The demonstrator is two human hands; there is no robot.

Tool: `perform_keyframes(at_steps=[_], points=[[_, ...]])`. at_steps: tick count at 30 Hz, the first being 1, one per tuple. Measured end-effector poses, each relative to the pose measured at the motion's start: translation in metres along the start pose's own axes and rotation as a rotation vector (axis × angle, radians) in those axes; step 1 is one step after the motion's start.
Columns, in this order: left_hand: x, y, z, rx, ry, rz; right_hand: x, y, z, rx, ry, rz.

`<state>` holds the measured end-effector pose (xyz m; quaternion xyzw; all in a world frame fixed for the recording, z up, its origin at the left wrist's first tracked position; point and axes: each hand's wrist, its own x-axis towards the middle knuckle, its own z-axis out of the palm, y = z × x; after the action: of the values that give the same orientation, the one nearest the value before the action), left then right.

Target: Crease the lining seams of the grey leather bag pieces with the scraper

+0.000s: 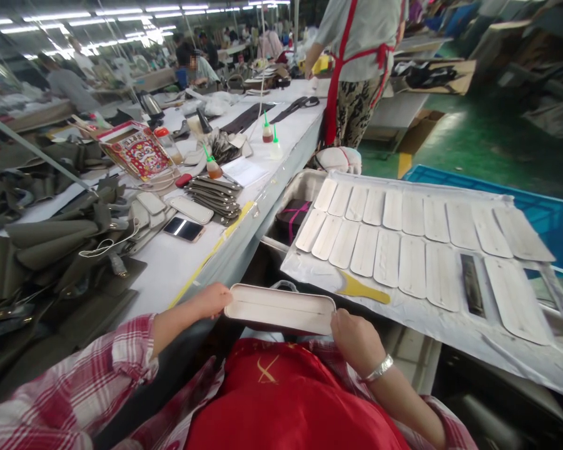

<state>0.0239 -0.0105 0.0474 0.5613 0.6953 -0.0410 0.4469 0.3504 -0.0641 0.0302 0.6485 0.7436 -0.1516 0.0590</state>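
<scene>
A long pale panel [279, 309] with rounded corners and a dark edge is stretched between my two hands, above the red apron. My left hand [212, 300] pinches its left end. At its right end, my right hand [356, 337], with a silver bracelet at the wrist, is closed on the corner. On the white board [309, 272] to the right lie two rows of similar pale pieces [411, 265]. One dark piece [471, 285] is among them, and a yellow spreader [363, 289] rests near the board's front edge.
The left table [164, 256] holds a phone [184, 229], stacked dark strips [214, 197], small glue bottles [267, 130] and dark olive pieces [51, 244]. A blue crate [539, 219] stands behind the board. A person [361, 56] stands by the table's far end.
</scene>
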Motion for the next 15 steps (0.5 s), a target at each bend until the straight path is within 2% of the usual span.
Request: perform_keyframes(at_steps=[8, 12, 15], points=[[-0.003, -0.028, 0.002, -0.425, -0.128, 0.111, 0.003, 0.000, 0.001, 0.013, -0.021, -0.019], [0.000, -0.037, 0.006, -0.502, -0.165, 0.136, 0.002, -0.001, 0.004, 0.048, 0.010, 0.020], [0.006, -0.039, 0.008, -0.502, -0.151, 0.118, 0.004, -0.002, 0.005, -0.015, -0.003, -0.033]])
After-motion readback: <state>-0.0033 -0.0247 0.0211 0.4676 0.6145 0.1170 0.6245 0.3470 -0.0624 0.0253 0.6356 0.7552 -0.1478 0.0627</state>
